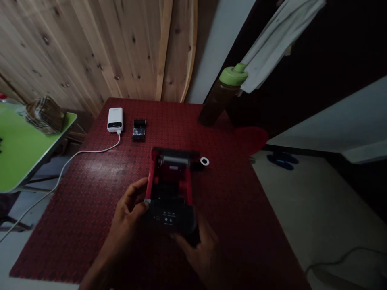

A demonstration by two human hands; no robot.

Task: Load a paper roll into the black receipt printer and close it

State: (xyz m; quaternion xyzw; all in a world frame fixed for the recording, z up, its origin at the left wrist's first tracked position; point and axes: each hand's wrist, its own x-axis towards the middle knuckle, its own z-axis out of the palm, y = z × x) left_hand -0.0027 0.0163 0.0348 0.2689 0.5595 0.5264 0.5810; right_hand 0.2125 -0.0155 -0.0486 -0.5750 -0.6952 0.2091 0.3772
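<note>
Over one red patterned table (110, 241), we had both hands on a single red-and-black printer-like device (171, 189). Our left hand (130, 209) gripped its left side, thumb on the near corner; our right hand (204, 245), dim and blurred, was curled around the near right corner. We could not tell whether the device touched the tabletop. Its bay lay open, with one pale roller (174, 160) across the far end; we saw two rows of white marks on its near panel and one small label inside, all unreadable.

Just beyond its far right side sat one white-ringed roll (204, 161). Farther left we counted one ribbon (139, 131) on two black spools and one white power bank (115, 119), its faint lettering illegible, with one white cable (93, 151) plugged in. At the far right stood one green-lidded bottle (220, 94). Past the table, we counted two blue slippers (281, 161) on the floor.
</note>
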